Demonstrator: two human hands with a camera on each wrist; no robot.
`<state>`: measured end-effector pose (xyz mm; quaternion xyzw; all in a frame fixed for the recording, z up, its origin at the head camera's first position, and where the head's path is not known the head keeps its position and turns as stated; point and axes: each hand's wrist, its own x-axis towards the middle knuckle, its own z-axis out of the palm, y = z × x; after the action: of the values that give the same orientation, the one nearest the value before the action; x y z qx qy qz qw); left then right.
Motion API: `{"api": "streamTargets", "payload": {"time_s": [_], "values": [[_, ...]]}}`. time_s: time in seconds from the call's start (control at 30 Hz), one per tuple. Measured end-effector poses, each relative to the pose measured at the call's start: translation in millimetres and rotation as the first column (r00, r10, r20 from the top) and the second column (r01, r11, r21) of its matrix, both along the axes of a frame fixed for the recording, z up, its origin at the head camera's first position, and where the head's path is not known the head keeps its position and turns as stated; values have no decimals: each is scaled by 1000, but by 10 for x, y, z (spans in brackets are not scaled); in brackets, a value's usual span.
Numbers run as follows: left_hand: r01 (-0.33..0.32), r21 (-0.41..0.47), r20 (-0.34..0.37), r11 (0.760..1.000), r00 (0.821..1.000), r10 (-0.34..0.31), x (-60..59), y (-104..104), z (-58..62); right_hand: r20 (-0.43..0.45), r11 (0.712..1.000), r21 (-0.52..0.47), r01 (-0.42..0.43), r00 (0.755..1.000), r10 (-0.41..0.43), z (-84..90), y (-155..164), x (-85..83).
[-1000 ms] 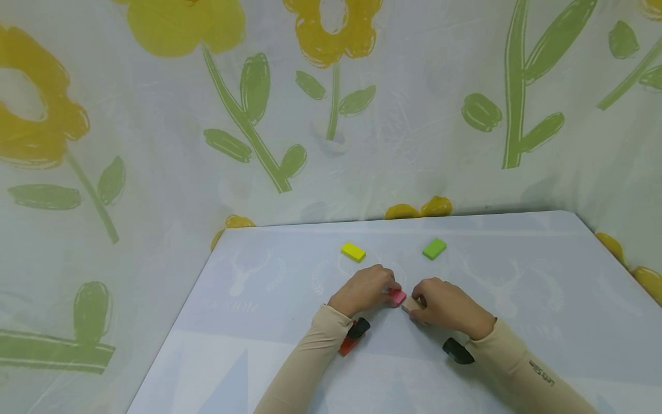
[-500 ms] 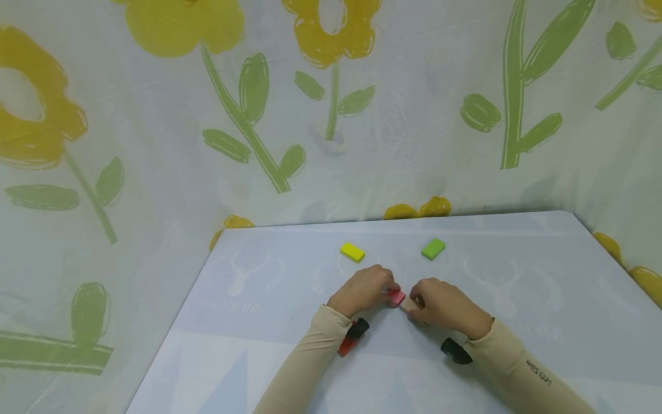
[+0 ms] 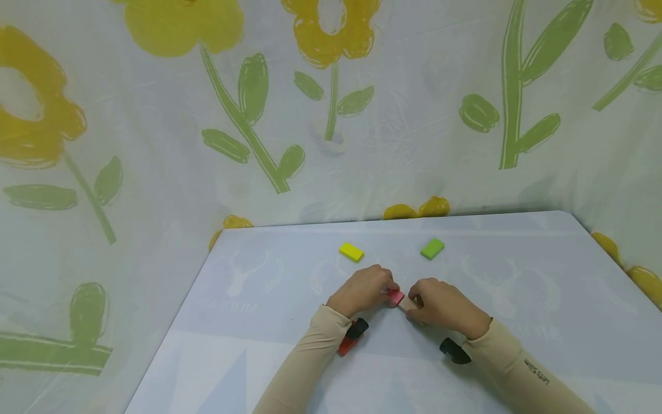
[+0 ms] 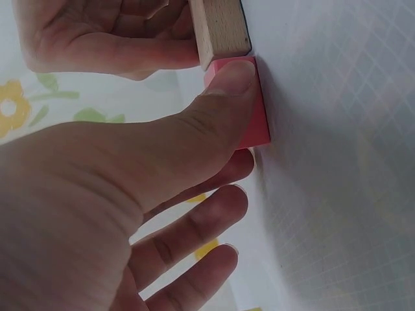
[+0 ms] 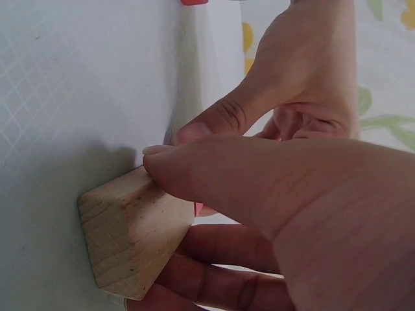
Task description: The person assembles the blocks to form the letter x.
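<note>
Thumb and fingers of my left hand (image 3: 362,290) pinch a pink block (image 3: 395,297) low over the white tabletop (image 3: 269,322). Opposite it, my right hand (image 3: 447,305) pinches a plain wooden block (image 3: 407,304). In the left wrist view, the end of the wooden block (image 4: 222,29) meets the end of the pink block (image 4: 259,123), and the left thumb covers part of the pink one. The right wrist view shows the wooden block (image 5: 123,240) between thumb and fingers, its near end bare; the pink block is mostly hidden there.
A yellow block (image 3: 351,252) and a green block (image 3: 432,249) lie farther back on the table. Beside the left wrist lies a red block (image 3: 347,345), partly hidden by the black wrist camera (image 3: 357,328). A flower-printed cloth (image 3: 393,149) hangs behind the table.
From a small gap, the pink and wooden blocks have come together end to end. Both hands keep their grip and hardly move otherwise.
</note>
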<state>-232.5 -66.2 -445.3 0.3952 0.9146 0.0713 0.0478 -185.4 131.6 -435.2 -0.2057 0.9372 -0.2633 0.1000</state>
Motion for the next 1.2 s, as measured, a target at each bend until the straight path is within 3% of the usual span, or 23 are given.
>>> {"api": "streamTargets", "payload": {"time_s": [1.2], "values": [[-10, -8, -9, 1000, 1000, 10, 16, -11, 13, -1, 1000, -17, -7, 1000, 7, -36, 7, -12]]}}
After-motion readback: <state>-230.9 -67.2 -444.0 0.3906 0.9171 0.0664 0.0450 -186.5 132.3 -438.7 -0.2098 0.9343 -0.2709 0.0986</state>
